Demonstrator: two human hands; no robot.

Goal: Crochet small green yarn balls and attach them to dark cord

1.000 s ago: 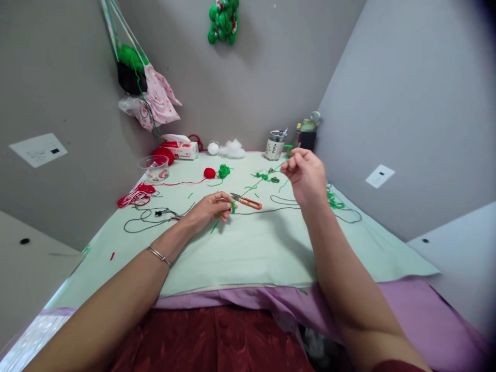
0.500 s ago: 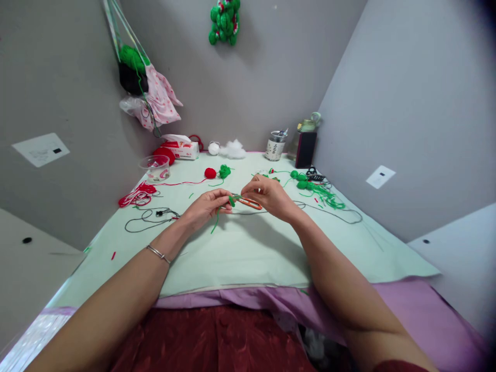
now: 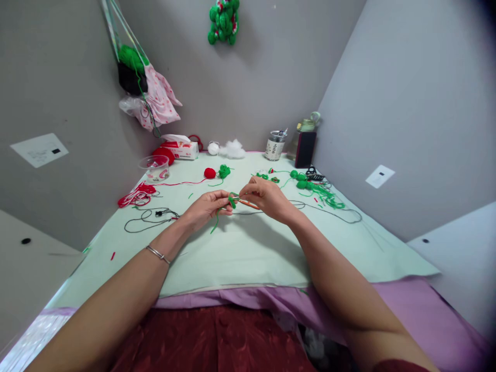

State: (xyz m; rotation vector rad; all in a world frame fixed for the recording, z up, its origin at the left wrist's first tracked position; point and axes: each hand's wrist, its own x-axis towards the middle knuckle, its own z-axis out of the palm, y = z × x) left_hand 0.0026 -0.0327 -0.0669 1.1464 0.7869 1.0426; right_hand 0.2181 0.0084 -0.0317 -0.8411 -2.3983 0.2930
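Observation:
My left hand pinches a small green crochet piece between thumb and fingers. A loose green yarn tail hangs below it. Facing it, my right hand is closed in a pinch around a thin silver crochet hook, whose tip meets the green piece. An orange loop-shaped handle shows just under the right fingers. Part of it is hidden, and I cannot tell whether it lies on the table or is held.
Red yarn and a dark cord lie left. A red ball and green yarn bundle sit ahead. Green crocheted balls lie right. Behind stand a tissue box, a pen tin and a phone.
My right hand has shifted slightly left, closer to the green piece, and covers more of the orange handle. My left hand has stayed in place.

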